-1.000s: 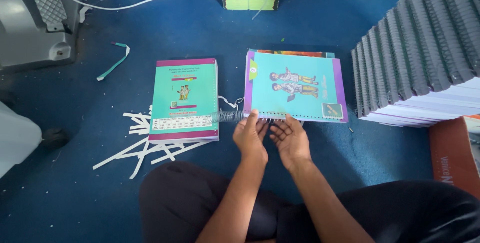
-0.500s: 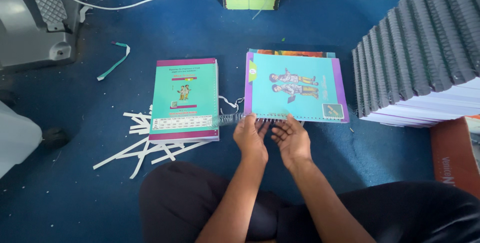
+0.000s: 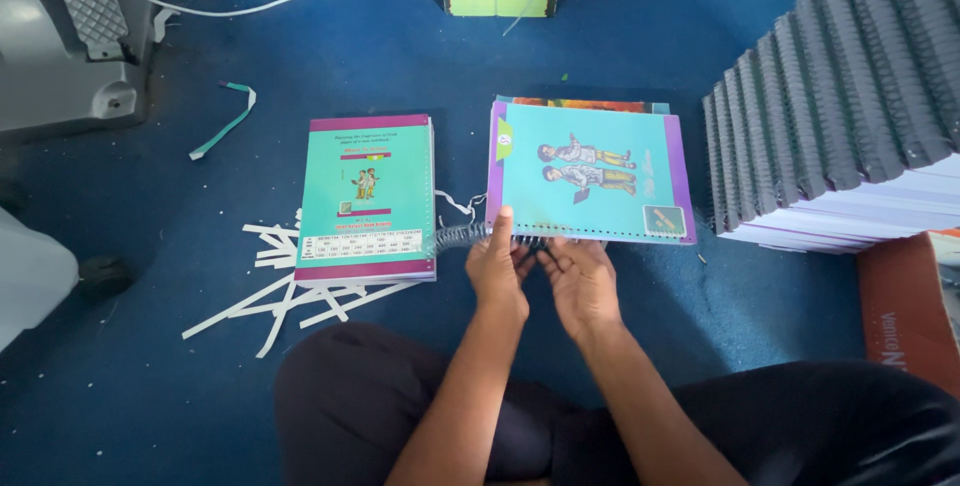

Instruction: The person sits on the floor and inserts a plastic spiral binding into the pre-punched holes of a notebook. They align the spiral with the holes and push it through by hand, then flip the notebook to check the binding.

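Note:
A teal book with a purple border lies on the blue floor in front of me, its punched edge facing me. A grey spiral binding coil sticks out to the left along that edge. My left hand grips the coil at the book's near left corner, thumb up on the cover. My right hand pinches the coil just to the right, fingers curled at the punched edge. A second teal book stack lies to the left.
White paper strips lie scattered under the left stack. A tall leaning pile of spiral-bound books stands at the right, beside an orange box. A grey machine with a white cable sits at the top left.
Both hands stay at the book's near edge; the fingers have shifted slightly along the coil. The books have not moved.

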